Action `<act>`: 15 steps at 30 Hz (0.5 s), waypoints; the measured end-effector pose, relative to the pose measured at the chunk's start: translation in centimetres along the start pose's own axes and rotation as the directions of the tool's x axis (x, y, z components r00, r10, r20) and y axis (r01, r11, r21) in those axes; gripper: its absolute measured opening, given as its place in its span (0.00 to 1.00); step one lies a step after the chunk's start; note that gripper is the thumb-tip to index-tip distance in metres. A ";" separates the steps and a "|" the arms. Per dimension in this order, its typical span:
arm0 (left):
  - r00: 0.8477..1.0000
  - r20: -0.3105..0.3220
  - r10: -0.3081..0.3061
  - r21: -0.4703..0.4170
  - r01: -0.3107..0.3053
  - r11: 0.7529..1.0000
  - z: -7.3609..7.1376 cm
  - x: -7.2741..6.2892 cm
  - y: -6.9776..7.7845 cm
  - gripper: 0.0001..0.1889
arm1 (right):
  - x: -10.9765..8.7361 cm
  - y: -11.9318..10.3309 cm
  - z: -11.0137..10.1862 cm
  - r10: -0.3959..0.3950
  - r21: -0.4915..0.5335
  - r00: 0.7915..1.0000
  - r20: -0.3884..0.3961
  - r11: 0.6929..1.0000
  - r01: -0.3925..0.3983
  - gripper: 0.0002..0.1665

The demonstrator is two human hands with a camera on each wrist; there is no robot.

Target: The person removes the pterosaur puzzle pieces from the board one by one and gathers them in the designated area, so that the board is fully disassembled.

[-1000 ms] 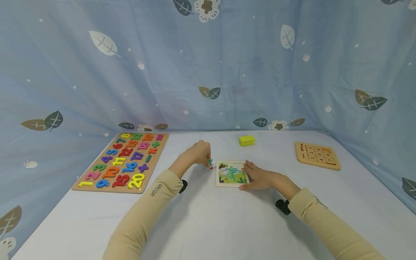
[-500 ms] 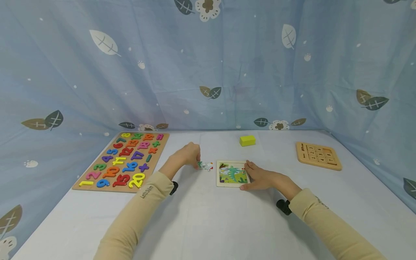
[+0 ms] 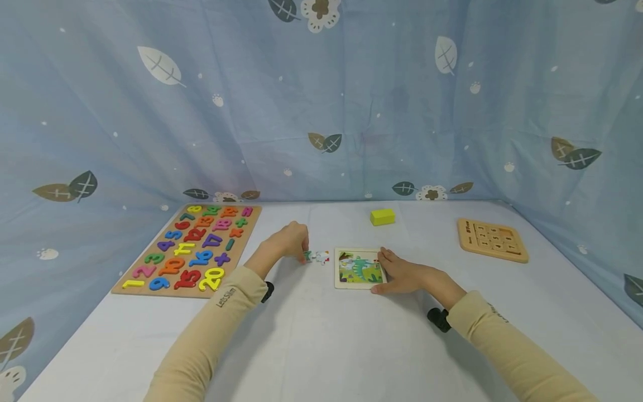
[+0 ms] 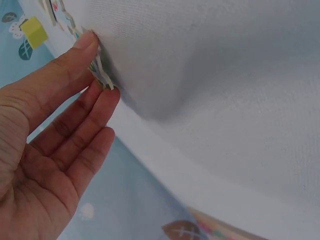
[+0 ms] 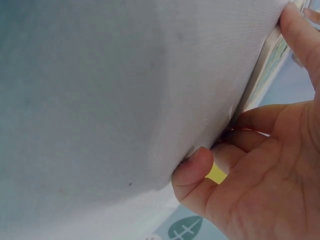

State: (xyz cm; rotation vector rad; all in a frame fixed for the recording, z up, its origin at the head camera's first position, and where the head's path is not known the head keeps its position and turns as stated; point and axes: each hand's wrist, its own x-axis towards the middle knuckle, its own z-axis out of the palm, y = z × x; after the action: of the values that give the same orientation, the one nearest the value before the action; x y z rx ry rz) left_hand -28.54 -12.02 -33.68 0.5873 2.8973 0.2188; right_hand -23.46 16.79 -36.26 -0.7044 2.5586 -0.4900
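Left of the dinosaur jigsaw tray point(image 3: 337, 275), my left hand point(image 3: 288, 240) pinches a small jigsaw piece between thumb and fingertips. In the left wrist view the held jigsaw piece point(image 4: 101, 72) is tilted on edge, partly covered by the thumb. More jigsaw pieces point(image 3: 321, 257), white with red and green bits, lie between that hand and the tray; I cannot tell whether they are joined to the held one. My right hand point(image 3: 403, 273) holds the tray's right side, thumb at the near corner and fingers along the edge. The right wrist view shows the tray's pale side point(image 5: 257, 75) beside the fingers.
A wooden number board point(image 3: 171, 268) with colourful numerals lies at the left. Behind the tray stands a yellow block point(image 3: 383, 217). At the right is a wooden sliding number puzzle point(image 3: 492, 240). A patterned blue curtain point(image 3: 321, 100) borders the white table point(image 3: 321, 346).
My left hand has drawn back leftward, away from the tray, and the jigsaw pieces it covered now show. Over the last half second it has hardly moved. The right hand stays on the tray.
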 end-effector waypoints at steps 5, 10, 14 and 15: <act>1.000 0.010 -0.015 -0.012 0.015 1.000 0.0 0.1 0.1 0.11 | 0.0 0.1 0.0 0.002 0.007 1.000 -0.003 1.000 -0.002 0.59; 1.000 0.020 -0.024 -0.013 0.024 1.000 0.0 0.1 0.1 0.11 | 0.0 0.2 0.0 0.003 0.010 1.000 -0.003 1.000 -0.003 0.59; 0.999 0.020 -0.025 0.006 0.025 1.000 0.0 0.2 0.1 0.11 | 0.1 0.3 0.0 0.005 0.009 1.000 -0.007 1.000 -0.005 0.59; 0.999 0.021 -0.024 0.010 0.024 1.000 0.0 0.2 0.2 0.11 | 0.1 0.3 0.0 0.004 0.007 1.000 -0.008 1.000 -0.004 0.59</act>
State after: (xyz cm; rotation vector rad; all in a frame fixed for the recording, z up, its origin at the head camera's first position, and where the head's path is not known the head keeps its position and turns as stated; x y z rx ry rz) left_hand -28.68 -11.77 -33.71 0.5523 2.8846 0.1945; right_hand -23.61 16.96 -36.40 -0.6959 2.5645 -0.5012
